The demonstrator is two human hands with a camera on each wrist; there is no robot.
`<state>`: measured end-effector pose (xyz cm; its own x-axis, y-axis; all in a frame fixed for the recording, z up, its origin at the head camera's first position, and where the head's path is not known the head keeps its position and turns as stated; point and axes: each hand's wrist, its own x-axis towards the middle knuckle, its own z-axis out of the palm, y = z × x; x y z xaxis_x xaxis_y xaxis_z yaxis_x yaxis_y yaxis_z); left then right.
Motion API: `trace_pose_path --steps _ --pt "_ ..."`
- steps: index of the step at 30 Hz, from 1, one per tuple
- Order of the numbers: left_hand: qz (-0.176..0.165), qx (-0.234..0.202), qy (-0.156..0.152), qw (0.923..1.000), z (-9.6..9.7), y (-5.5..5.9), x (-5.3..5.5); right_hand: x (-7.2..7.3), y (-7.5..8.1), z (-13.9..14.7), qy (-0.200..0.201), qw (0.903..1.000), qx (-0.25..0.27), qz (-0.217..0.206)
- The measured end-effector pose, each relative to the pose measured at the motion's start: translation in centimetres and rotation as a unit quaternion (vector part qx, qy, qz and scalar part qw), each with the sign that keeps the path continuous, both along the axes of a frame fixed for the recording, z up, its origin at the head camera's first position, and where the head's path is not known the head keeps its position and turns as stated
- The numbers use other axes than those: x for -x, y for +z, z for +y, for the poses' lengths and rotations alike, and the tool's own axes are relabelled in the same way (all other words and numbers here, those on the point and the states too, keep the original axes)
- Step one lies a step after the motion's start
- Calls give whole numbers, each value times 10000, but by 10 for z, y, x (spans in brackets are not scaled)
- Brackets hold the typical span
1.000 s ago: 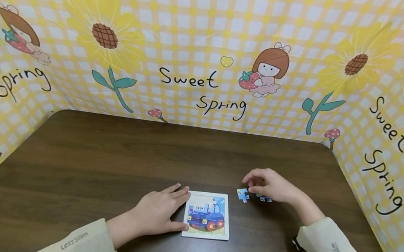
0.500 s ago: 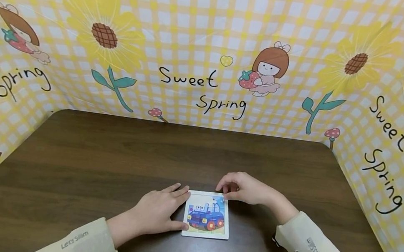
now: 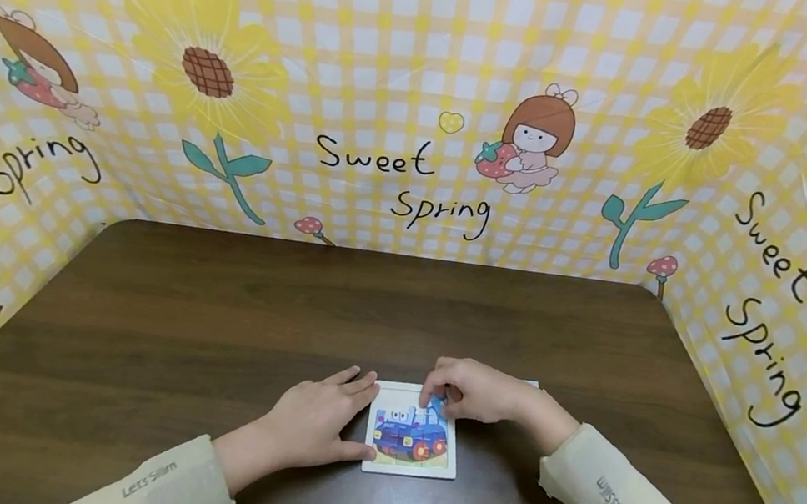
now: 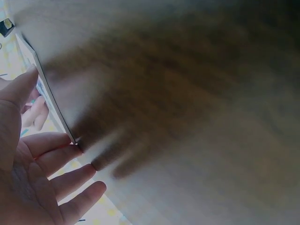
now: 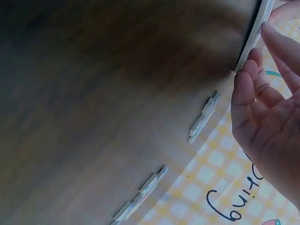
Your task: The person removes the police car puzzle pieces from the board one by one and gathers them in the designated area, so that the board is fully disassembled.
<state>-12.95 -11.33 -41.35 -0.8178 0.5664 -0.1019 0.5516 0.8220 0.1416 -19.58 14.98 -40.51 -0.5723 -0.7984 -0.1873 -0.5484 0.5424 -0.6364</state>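
A square jigsaw puzzle in a white tray (image 3: 409, 471) lies on the table, its picture a blue tractor with red and yellow wheels. My left hand (image 3: 315, 421) lies spread at the tray's left side, thumb and index fingertip at its edge; the left wrist view has those fingers straight. Over the upper right of the picture, my right hand (image 3: 483, 391) pinches a blue puzzle piece (image 3: 438, 404), partly covered by the fingers. The upper-left part of the tray shows bare white. In the right wrist view, the curled fingers are right at the tray's rim (image 5: 253, 40).
Two loose puzzle pieces lie on the table in the right wrist view, one nearer piece (image 5: 142, 194) and one farther piece (image 5: 204, 117). From the head, only a bit of a loose piece (image 3: 532, 383) shows past the right wrist. Checked cloth (image 3: 377, 97) walls surround the brown table (image 3: 253, 309).
My right hand has moved left from the loose pieces to the tray's upper right corner, then slightly further over the picture with a blue puzzle piece. The left hand has stayed put.
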Motion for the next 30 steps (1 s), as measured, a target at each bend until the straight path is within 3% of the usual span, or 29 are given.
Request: trace_pose_path --steps 17,25,30 --pt "-108 131 -54 9998 3 2 1 -10 1 0 -109 9995 -1 280" --pt "-89 83 -50 9999 2 3 0 -6 0 1 -39 9994 255 236" --pt "-66 84 -33 9999 1 3 0 -4 2 1 -247 9985 484 27"
